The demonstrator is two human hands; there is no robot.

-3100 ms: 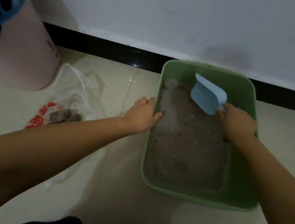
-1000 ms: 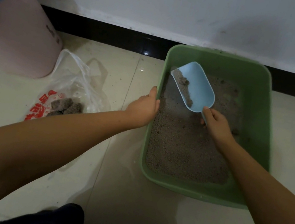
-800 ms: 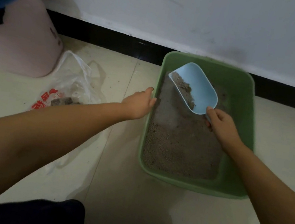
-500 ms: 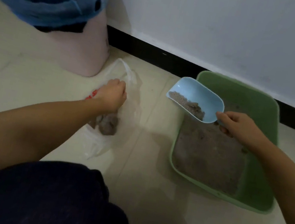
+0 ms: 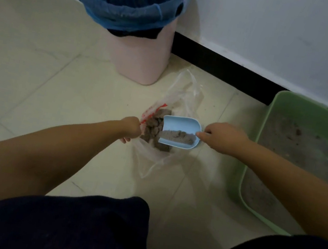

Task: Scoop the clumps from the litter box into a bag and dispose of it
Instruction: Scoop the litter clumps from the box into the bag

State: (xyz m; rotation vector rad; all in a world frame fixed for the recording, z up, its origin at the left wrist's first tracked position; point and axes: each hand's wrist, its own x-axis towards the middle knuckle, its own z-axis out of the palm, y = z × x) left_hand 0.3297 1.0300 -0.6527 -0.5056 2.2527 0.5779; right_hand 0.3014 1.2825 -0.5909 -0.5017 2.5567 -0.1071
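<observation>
Scoop (image 5: 180, 132) gripped by right hand (image 5: 223, 137) over bag (image 5: 171, 112); left hand (image 5: 130, 128) pinches its rim.

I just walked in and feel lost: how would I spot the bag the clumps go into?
Find the pink bin with a blue liner by the wall. On the floor just in front of it lies the plastic bag, between the bin and the green litter box. It alone is clear, with red print and grey clumps inside.
</observation>
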